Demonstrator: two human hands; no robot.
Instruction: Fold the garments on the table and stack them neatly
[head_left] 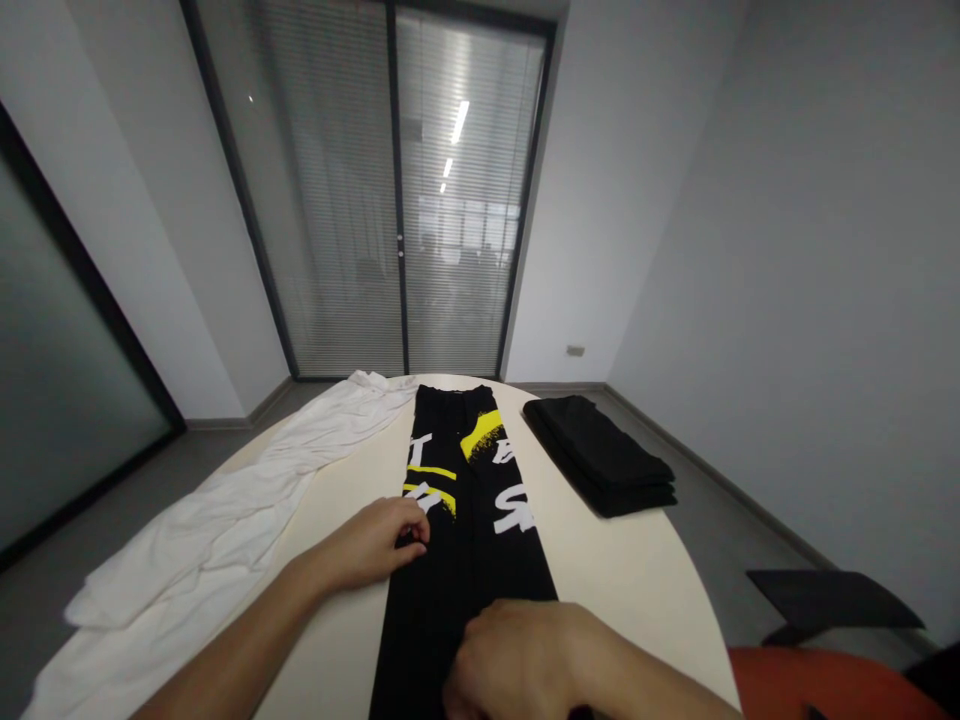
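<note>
Centrally, trousers (480, 570): black, printed white and yellow, lying lengthwise on the pale table (630, 575).
Left hand (379, 542): at their left edge, fingers loosely curled, thumb apart.
Right hand (521, 655): over the legs; fingertips hidden, can't tell its grip.

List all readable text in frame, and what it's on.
"T": white, upper picture-left leg of the black trousers.
"S"-like white character: picture-right leg; reading uncertain.
Unclear: white mark above that, distorted; white strokes beside the left hand, not legible.
No text visible on the folded black fabric or white garment.
</note>
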